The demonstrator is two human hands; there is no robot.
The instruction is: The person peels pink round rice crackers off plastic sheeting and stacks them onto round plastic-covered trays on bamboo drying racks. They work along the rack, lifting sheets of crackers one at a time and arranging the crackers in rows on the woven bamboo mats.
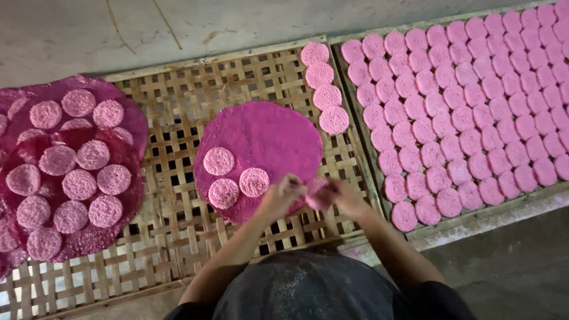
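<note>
Both hands are closed on one small pink disc (317, 194): the left hand (281, 194) and the right hand (347, 198) pinch it between them, just above the near edge of the round magenta sheet (267, 139). The disc is blurred, so the exact finger placement cannot be told. Three pale pink discs (219, 161) are still seated on that sheet, which lies on a woven bamboo tray (178, 106). Four peeled discs (325, 89) are lined along the tray's right edge, and the neighbouring tray (450, 228) is filled with close rows. To the left, a darker sheet (127, 195) carries many more discs. For a clean result, the disc is best supported from both sides, kept flat, and handled by its rim so that it is not torn or creased.
</note>
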